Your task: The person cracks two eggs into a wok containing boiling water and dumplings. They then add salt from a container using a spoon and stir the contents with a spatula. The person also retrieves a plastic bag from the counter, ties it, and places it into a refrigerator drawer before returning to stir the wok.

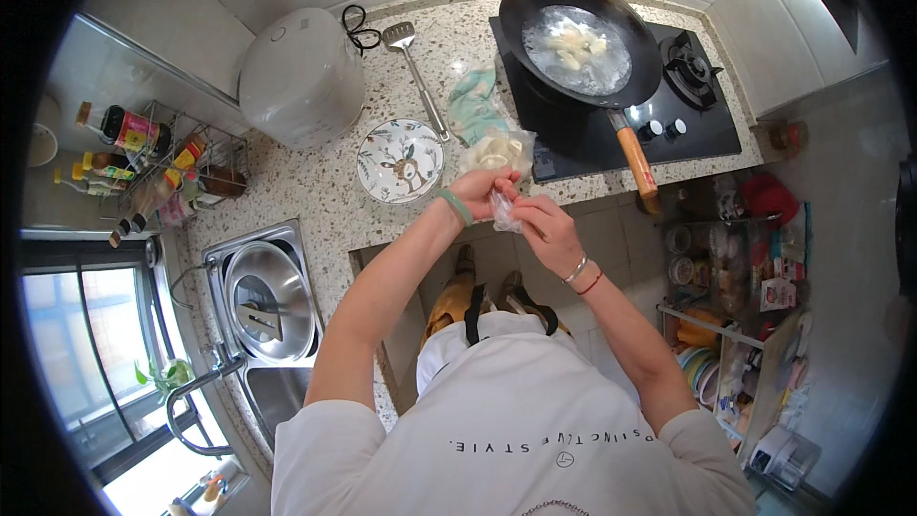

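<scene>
A clear plastic bag with pale, dumpling-like pieces inside rests at the counter's front edge. Its gathered, twisted neck hangs toward me, pinched between my two hands. My left hand, with a green band at the wrist, is closed on the bag's neck from the left. From the right, the fingers of my right hand close on the same plastic. Just beyond the bag lies a crumpled teal cloth or wrapper. To the left sits a round plate with a deer pattern.
A black wok of whitish water and pale pieces stands on the gas hob, its wooden handle jutting toward me. A slotted spatula and white rice cooker are farther left. A lid lies in the sink.
</scene>
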`<action>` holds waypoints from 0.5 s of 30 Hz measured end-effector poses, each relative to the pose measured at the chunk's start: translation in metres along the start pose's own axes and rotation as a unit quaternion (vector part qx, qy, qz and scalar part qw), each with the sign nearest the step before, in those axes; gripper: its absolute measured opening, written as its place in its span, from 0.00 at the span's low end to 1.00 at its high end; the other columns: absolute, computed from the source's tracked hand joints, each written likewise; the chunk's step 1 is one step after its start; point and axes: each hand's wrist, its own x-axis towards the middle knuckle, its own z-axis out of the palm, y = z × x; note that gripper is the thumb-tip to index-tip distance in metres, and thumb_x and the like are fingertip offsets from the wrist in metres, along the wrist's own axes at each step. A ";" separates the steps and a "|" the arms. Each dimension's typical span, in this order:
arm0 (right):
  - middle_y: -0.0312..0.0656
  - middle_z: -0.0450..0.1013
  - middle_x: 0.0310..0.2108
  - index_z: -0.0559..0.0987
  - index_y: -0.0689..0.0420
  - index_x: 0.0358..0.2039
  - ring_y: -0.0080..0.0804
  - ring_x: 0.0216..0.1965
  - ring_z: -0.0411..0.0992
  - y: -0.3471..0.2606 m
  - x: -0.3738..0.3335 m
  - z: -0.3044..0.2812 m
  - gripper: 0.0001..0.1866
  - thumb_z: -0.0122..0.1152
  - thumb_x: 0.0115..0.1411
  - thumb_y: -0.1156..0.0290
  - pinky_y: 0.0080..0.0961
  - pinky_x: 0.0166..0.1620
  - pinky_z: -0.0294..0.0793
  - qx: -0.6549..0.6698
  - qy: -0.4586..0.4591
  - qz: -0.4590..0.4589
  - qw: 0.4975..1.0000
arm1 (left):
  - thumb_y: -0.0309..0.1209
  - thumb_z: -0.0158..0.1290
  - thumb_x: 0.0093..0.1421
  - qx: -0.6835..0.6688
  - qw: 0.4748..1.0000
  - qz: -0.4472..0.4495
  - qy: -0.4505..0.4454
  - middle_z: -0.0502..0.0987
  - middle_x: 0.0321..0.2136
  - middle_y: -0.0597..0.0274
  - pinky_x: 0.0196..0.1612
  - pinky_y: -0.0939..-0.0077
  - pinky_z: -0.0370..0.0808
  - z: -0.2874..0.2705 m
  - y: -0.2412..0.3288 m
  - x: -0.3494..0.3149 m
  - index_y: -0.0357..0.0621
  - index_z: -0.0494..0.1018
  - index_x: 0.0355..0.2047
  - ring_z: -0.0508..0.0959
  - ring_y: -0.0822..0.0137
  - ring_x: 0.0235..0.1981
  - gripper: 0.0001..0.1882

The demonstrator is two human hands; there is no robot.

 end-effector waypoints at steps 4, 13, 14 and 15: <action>0.39 0.74 0.32 0.76 0.61 0.32 0.27 0.29 0.72 -0.012 -0.003 -0.008 0.07 0.55 0.57 0.72 0.20 0.32 0.71 0.204 0.017 0.176 0.963 | 0.30 0.40 0.65 0.131 0.991 -0.022 0.010 0.58 0.15 0.75 0.19 0.90 0.59 0.004 0.008 -0.005 0.41 0.65 0.32 0.61 0.80 0.17 0.07; 0.35 0.74 0.34 0.73 0.56 0.42 0.25 0.30 0.72 -0.006 0.026 0.016 0.22 0.53 0.58 0.50 0.25 0.34 0.73 0.576 -0.043 0.523 0.626 | 0.33 0.42 0.64 0.339 0.921 0.066 0.178 0.66 0.16 0.73 0.17 0.85 0.58 0.010 0.012 0.006 0.46 0.69 0.29 0.62 0.80 0.15 0.09; 0.34 0.73 0.33 0.72 0.55 0.41 0.25 0.29 0.72 -0.006 0.026 0.018 0.21 0.53 0.59 0.51 0.27 0.35 0.74 0.591 -0.055 0.525 0.611 | 0.33 0.42 0.64 0.341 0.921 0.068 0.178 0.66 0.16 0.73 0.17 0.85 0.58 0.008 0.013 0.008 0.46 0.68 0.29 0.62 0.80 0.15 0.09; 0.34 0.73 0.31 0.72 0.55 0.41 0.25 0.29 0.71 -0.005 0.027 0.020 0.19 0.53 0.59 0.53 0.29 0.35 0.74 0.605 -0.066 0.526 0.595 | 0.33 0.42 0.64 0.342 0.920 0.071 0.178 0.66 0.16 0.73 0.17 0.85 0.58 0.006 0.014 0.009 0.47 0.68 0.28 0.62 0.79 0.16 0.09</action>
